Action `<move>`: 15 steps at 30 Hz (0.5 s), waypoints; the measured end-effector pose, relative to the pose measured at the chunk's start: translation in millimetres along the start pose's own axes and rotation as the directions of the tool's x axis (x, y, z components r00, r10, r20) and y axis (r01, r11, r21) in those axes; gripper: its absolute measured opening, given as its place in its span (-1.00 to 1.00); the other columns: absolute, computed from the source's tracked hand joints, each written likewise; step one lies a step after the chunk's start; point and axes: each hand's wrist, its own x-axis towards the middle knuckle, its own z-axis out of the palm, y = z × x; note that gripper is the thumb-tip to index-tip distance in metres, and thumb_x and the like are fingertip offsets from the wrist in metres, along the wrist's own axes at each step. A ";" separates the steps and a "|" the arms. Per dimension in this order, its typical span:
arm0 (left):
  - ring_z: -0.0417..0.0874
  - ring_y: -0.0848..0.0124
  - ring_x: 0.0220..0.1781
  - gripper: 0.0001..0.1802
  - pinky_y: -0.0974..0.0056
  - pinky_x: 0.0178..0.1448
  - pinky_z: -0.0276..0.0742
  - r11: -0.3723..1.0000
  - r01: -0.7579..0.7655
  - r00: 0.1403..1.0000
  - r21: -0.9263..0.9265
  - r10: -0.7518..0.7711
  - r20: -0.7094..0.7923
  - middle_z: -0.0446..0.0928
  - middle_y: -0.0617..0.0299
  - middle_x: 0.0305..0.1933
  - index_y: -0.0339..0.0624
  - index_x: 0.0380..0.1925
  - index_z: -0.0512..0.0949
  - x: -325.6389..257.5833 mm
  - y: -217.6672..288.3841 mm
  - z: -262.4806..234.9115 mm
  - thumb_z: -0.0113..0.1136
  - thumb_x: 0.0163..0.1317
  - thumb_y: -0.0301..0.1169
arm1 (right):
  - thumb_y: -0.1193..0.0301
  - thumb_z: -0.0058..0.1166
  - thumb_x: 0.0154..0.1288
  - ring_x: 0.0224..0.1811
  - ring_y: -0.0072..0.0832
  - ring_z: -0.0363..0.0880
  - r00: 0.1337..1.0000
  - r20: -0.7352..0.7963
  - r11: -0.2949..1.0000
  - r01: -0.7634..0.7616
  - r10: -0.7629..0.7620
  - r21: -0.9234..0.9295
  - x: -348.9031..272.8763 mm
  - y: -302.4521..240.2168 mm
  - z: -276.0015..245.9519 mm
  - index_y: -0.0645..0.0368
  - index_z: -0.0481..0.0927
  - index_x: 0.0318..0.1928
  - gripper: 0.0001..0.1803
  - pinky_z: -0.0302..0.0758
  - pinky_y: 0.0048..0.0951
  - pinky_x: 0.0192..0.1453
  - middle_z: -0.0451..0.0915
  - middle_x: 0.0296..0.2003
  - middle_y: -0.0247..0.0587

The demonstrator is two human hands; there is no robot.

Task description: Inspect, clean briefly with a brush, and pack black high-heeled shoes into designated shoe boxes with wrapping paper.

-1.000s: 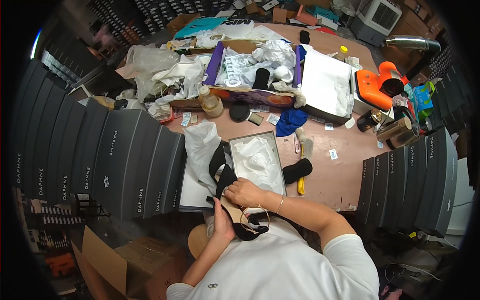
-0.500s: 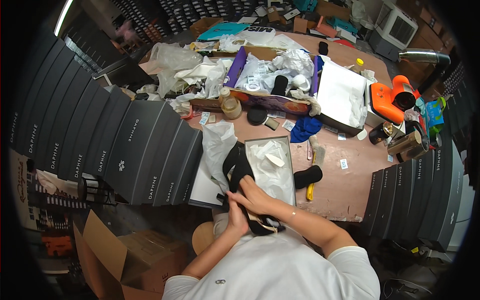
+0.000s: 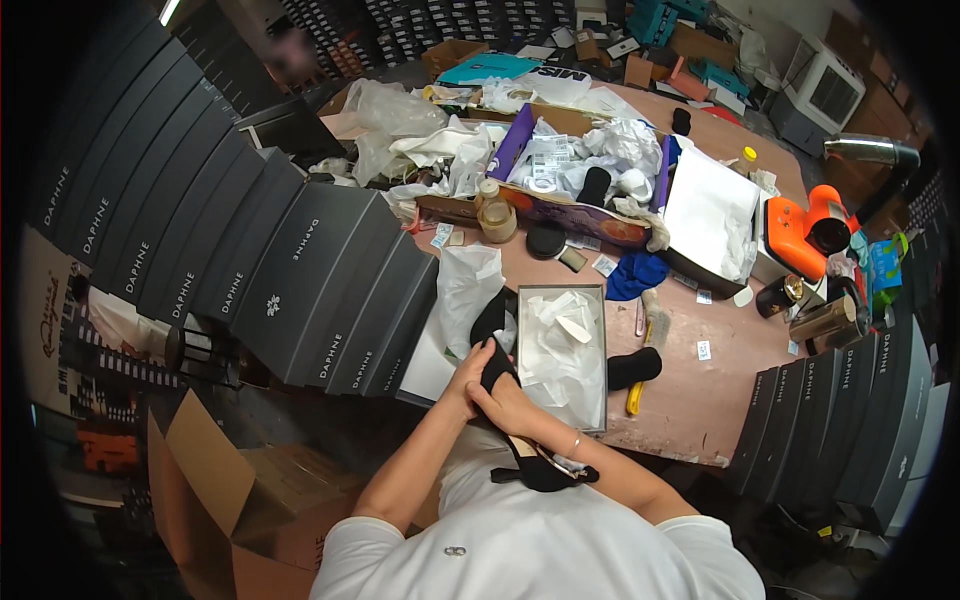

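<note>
A black shoe (image 3: 493, 363) is gripped between my two hands, above the near edge of the table. My left hand (image 3: 465, 382) wraps its left side, and my right hand (image 3: 507, 405) closes on it from below and the right. Below my right wrist, a black strappy piece of footwear (image 3: 543, 472) with a pale inside lies against my lap and forearm; whether it joins the held shoe is hidden. Just beyond my hands is a crumpled white bag (image 3: 468, 290). An open shoe box (image 3: 603, 340) holding white tissue paper (image 3: 560, 345) sits right of them.
Dark grey shoe boxes (image 3: 300, 290) are stacked at left, with more (image 3: 815, 400) at right. A black shoe-shaped piece (image 3: 635, 368) lies over a yellow-handled tool (image 3: 634, 400). Farther back are a glue jar (image 3: 495, 215), blue cloth (image 3: 635, 275) and orange device (image 3: 800, 235). An open carton (image 3: 200, 470) stands lower left.
My hands have moved up and farther over the shoe, my left hand now higher along it. The strappy piece shows more fully below my right wrist. The whole view has shifted slightly.
</note>
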 end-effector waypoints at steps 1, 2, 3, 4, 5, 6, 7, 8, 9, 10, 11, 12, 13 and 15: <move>0.60 0.36 -0.27 -0.65 0.21 -0.15 0.60 1.000 -0.005 1.000 -0.007 0.005 -0.028 0.53 0.22 -0.30 -0.04 -0.09 0.42 0.7 -4.8 -5.1 0.05 0.36 -0.03 | -0.08 -0.28 0.42 0.34 0.25 0.10 0.997 0.047 0.997 -0.070 0.069 0.022 -3.5 7.5 4.8 0.55 0.13 0.28 -0.17 -0.03 -0.11 0.46 0.18 0.23 0.52; 0.60 0.37 -0.29 -0.64 0.22 -0.16 0.59 1.000 0.010 0.998 0.004 -0.009 -0.067 0.52 0.23 -0.31 -0.06 -0.11 0.43 -7.2 -6.0 -6.8 0.04 0.36 -0.02 | -0.06 -0.30 0.44 0.39 0.20 0.03 0.986 0.084 0.986 -0.153 0.147 0.065 -7.6 5.3 13.3 0.51 0.10 0.30 -0.19 -0.09 -0.13 0.48 0.13 0.29 0.44; 0.59 0.39 -0.27 -0.61 0.24 -0.15 0.58 1.000 -0.004 0.997 0.002 0.004 -0.072 0.52 0.25 -0.28 -0.09 -0.13 0.44 -10.8 -3.3 -5.8 0.01 0.37 0.00 | -0.13 -0.40 0.43 0.29 0.29 0.18 0.998 0.032 0.997 -0.063 0.062 0.044 -3.6 5.8 16.5 0.58 0.18 0.24 -0.13 0.03 -0.09 0.43 0.29 0.15 0.54; 0.58 0.40 -0.25 -0.62 0.25 -0.14 0.58 0.999 -0.037 0.997 0.027 0.038 -0.062 0.52 0.25 -0.27 -0.08 -0.12 0.44 -15.0 -1.3 -4.1 0.00 0.38 0.00 | -0.12 -0.38 0.43 0.26 0.27 0.21 0.999 0.016 0.997 -0.051 0.050 0.060 -2.9 5.4 17.0 0.55 0.20 0.23 -0.16 0.08 -0.10 0.39 0.30 0.14 0.51; 0.58 0.41 -0.23 -0.62 0.26 -0.12 0.57 0.996 -0.076 0.995 0.046 0.078 -0.054 0.52 0.26 -0.25 -0.08 -0.12 0.44 -19.2 0.3 -5.0 -0.01 0.38 -0.01 | -0.10 -0.36 0.44 0.23 0.26 0.24 0.999 0.007 0.997 -0.035 0.035 0.075 -2.1 -1.4 16.4 0.52 0.21 0.23 -0.19 0.14 -0.11 0.36 0.32 0.14 0.47; 0.58 0.41 -0.21 -0.62 0.27 -0.10 0.57 0.991 -0.119 0.992 0.060 0.122 -0.043 0.51 0.26 -0.23 -0.08 -0.11 0.44 -22.8 2.5 -4.0 -0.03 0.39 -0.02 | -0.08 -0.33 0.44 0.21 0.24 0.27 1.000 0.001 0.996 -0.017 0.017 0.084 -0.2 -9.8 13.4 0.49 0.23 0.22 -0.22 0.19 -0.12 0.33 0.33 0.13 0.44; 0.56 0.43 -0.10 -0.61 0.30 -0.01 0.53 0.983 -0.170 0.985 0.068 0.170 0.000 0.51 0.27 -0.12 -0.10 0.02 0.43 -28.7 2.6 -0.6 -0.03 0.40 -0.07 | -0.11 -0.34 0.42 0.22 0.29 0.25 0.999 -0.050 0.992 -0.004 0.010 0.126 1.4 -21.1 10.1 0.58 0.27 0.15 -0.18 0.11 -0.03 0.35 0.36 0.06 0.55; 0.45 0.37 0.18 -0.34 0.31 0.24 0.37 0.986 -0.160 0.987 0.048 0.160 -0.002 0.39 0.18 0.19 -0.22 0.35 0.16 -30.8 -2.9 -1.1 0.01 0.39 -0.08 | -0.11 -0.30 0.41 0.17 0.27 0.29 0.955 0.165 0.958 -0.266 0.248 0.102 3.6 -31.7 -6.1 0.56 0.37 0.03 -0.21 0.16 0.00 0.28 0.39 -0.03 0.55; 0.41 0.36 0.22 -0.32 0.30 0.27 0.33 0.987 -0.159 0.987 0.002 0.159 -0.023 0.35 0.16 0.24 -0.23 0.37 0.13 -33.9 -7.8 0.3 0.01 0.39 -0.09 | -0.10 -0.28 0.41 0.15 0.26 0.29 0.974 0.089 0.962 -0.220 0.208 0.160 -0.1 -22.8 3.6 0.56 0.39 -0.01 -0.23 0.16 0.01 0.26 0.40 -0.08 0.54; 0.37 0.35 0.27 -0.30 0.29 0.31 0.30 0.986 -0.159 0.987 -0.042 0.157 -0.044 0.31 0.15 0.29 -0.23 0.39 0.09 -36.6 -10.4 3.2 0.01 0.40 -0.10 | -0.10 -0.26 0.40 0.13 0.25 0.29 0.985 0.008 0.962 -0.169 0.171 0.213 -3.5 -13.9 13.4 0.56 0.41 -0.06 -0.24 0.17 0.02 0.24 0.40 -0.13 0.53; 0.43 0.37 0.19 -0.37 0.29 0.24 0.36 0.984 -0.179 0.981 -0.018 0.178 -0.073 0.37 0.19 0.20 -0.19 0.34 0.17 -37.1 -10.5 6.3 -0.01 0.40 -0.09 | -0.10 -0.25 0.40 0.13 0.26 0.28 0.979 0.115 0.979 -0.178 0.167 0.095 -4.5 -17.3 6.0 0.57 0.40 -0.05 -0.24 0.16 0.01 0.25 0.41 -0.15 0.52; 0.48 0.39 0.10 -0.43 0.29 0.18 0.42 0.981 -0.196 0.975 0.006 0.196 -0.101 0.44 0.23 0.10 -0.15 0.29 0.24 -36.4 -9.7 10.9 -0.03 0.40 -0.09 | -0.09 -0.24 0.39 0.14 0.26 0.27 0.959 0.222 0.984 -0.176 0.176 -0.023 -7.1 -25.5 -10.2 0.57 0.38 -0.03 -0.24 0.15 0.00 0.26 0.41 -0.17 0.51; 0.54 0.41 0.02 -0.49 0.30 0.11 0.49 0.977 -0.211 0.968 0.031 0.214 -0.129 0.50 0.27 0.01 -0.10 0.24 0.31 -34.3 -8.6 13.4 -0.05 0.41 -0.08 | -0.09 -0.24 0.39 0.14 0.27 0.27 0.925 0.325 0.978 -0.158 0.196 -0.139 -10.3 -32.1 -20.4 0.58 0.37 -0.02 -0.24 0.15 0.00 0.27 0.41 -0.19 0.49; 0.55 0.40 0.02 -0.47 0.29 0.11 0.51 0.980 -0.200 0.980 0.024 0.199 0.027 0.50 0.23 0.00 -0.10 0.22 0.32 -26.6 -4.0 7.8 -0.07 0.41 -0.02 | -0.09 -0.23 0.39 0.10 0.27 0.27 0.976 0.161 0.989 0.142 -0.145 0.031 -22.4 -39.4 -25.3 0.58 0.40 -0.08 -0.24 0.15 0.01 0.25 0.39 -0.21 0.48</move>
